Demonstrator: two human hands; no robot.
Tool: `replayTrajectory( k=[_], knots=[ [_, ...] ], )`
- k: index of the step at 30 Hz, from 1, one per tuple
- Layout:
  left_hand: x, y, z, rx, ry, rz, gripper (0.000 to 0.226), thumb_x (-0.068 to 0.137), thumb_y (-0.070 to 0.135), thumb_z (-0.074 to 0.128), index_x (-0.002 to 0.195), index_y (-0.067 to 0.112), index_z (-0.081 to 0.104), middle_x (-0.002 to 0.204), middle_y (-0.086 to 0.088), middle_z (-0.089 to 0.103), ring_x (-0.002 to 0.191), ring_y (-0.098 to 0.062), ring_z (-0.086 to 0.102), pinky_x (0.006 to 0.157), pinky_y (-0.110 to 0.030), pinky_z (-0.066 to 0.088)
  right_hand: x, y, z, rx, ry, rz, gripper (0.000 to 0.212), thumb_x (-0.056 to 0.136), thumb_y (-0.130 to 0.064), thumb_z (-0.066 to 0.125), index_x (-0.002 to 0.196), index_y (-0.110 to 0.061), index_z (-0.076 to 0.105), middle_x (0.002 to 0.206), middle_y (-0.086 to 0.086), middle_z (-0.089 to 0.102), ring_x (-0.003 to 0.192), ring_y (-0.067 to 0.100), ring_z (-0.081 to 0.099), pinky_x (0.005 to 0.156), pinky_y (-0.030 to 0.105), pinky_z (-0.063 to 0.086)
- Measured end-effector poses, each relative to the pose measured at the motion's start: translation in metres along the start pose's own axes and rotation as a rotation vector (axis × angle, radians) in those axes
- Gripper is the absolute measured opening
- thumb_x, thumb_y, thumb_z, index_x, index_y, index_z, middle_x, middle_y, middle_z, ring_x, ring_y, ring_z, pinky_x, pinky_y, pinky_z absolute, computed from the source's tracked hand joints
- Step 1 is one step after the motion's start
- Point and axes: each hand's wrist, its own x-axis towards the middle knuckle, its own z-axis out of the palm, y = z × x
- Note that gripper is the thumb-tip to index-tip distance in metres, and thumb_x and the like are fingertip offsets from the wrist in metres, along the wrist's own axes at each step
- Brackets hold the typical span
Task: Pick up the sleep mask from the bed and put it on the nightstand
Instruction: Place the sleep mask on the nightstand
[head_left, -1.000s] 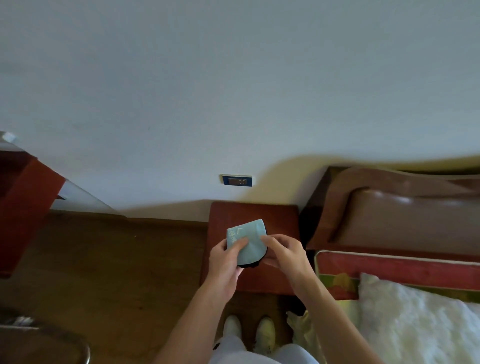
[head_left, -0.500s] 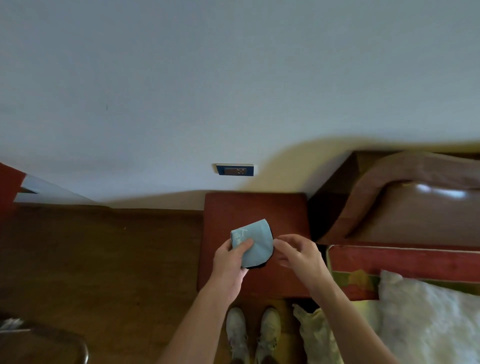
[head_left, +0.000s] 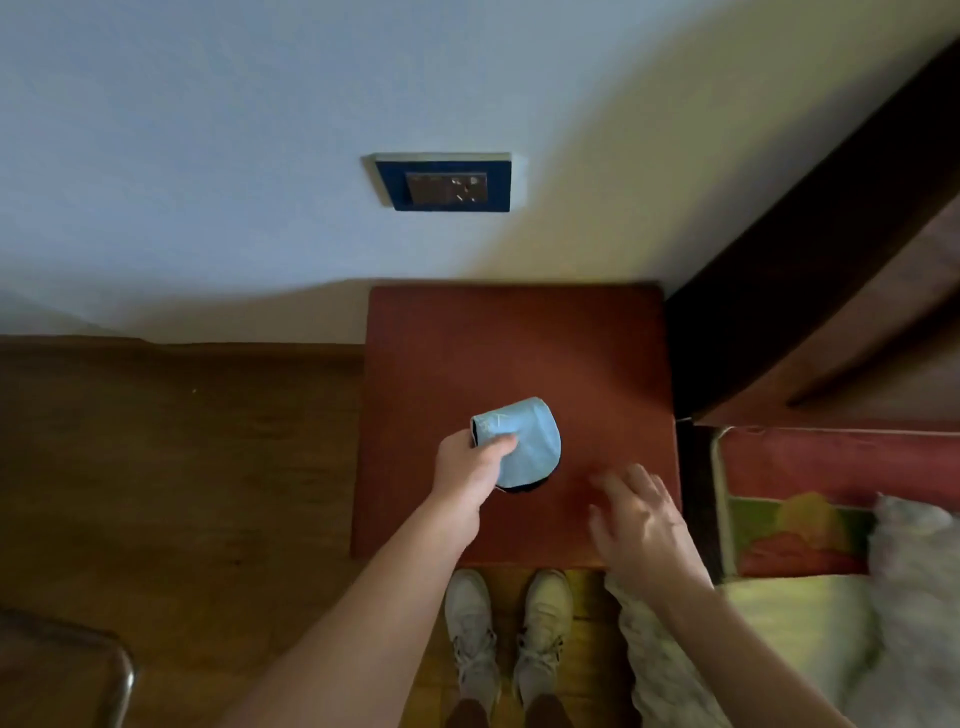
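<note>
Left hand (head_left: 470, 470) has a closed grip on the folded light-blue sleep mask (head_left: 524, 441), thumb pinched over its near edge, holding it above the middle of the red-brown nightstand (head_left: 519, 343). Right hand (head_left: 641, 519) hovers beside it, fingers spread, holding nothing.

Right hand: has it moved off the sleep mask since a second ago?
Yes. The right hand has let go and drawn back toward the nightstand's near right corner; only the left hand holds the sleep mask.
</note>
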Motion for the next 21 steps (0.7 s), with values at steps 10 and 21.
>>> replayTrajectory(
  k=[10, 21],
  knots=[
    [0.064, -0.021, 0.018, 0.436, 0.093, 0.241, 0.023, 0.083, 0.028, 0.069, 0.1, 0.014, 0.066, 0.1, -0.002, 0.07, 0.084, -0.016, 0.066, 0.056, -0.022, 0.045, -0.01, 0.038, 0.053, -0.183, 0.065, -0.092, 0.06, 0.095, -0.044, 0.041, 0.147, -0.015, 0.049, 0.159, 0.01, 0.041, 0.148, 0.032, 0.037, 0.112, 0.05, 0.043],
    [0.013, -0.056, -0.011, 1.41, 0.155, 1.008, 0.056, 0.095, 0.039, 0.045, 0.144, 0.013, 0.04, 0.148, -0.009, 0.041, 0.13, -0.024, 0.045, 0.09, -0.037, 0.05, -0.012, 0.042, 0.054, -0.232, -0.015, -0.078, 0.066, 0.098, -0.053, 0.034, 0.156, -0.021, 0.033, 0.167, 0.003, 0.026, 0.153, 0.027, 0.025, 0.117, 0.047, 0.04]
  ],
)
